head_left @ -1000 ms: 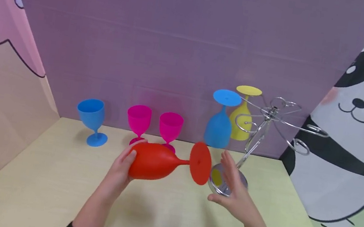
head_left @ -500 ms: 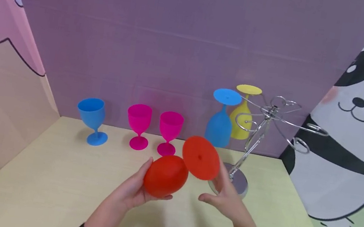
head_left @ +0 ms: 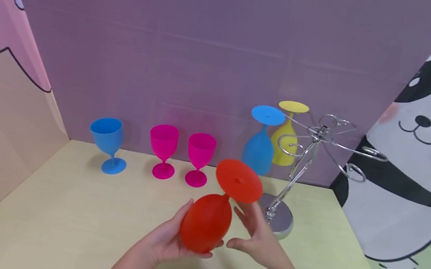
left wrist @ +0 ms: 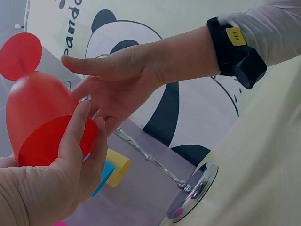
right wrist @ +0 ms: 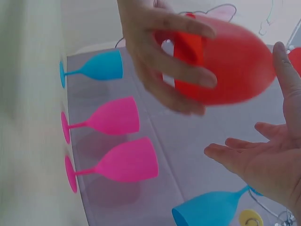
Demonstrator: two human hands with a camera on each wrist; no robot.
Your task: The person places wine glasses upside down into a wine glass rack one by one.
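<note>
My left hand (head_left: pixel 167 243) grips a red plastic goblet (head_left: pixel 207 225) by its bowl near the rim, the foot tilted up and away to the right. In the left wrist view, the fingers of that hand wrap the mouth of the bowl. My right hand (head_left: pixel 259 243) is beside the goblet with fingers spread, just under the foot and next to the stem. A chrome stemware rack (head_left: pixel 283 217) stands behind the right hand. From its left arms hang a blue goblet (head_left: pixel 258 152) and a yellow goblet (head_left: pixel 285 147), both upside down.
Upright along the back of the pale table (head_left: pixel 73 220) stand another blue goblet (head_left: pixel 107 137) and two pink goblets (head_left: pixel 163 143). A purple backdrop (head_left: pixel 210 59) rises behind them. The rack's bare curled arms stick out to the right, near the panda-printed side panel (head_left: pixel 394 226).
The left hand has moved right and turned the red goblet from lying sideways to foot-up. The right hand has come in lower and closer, beside the stem.
</note>
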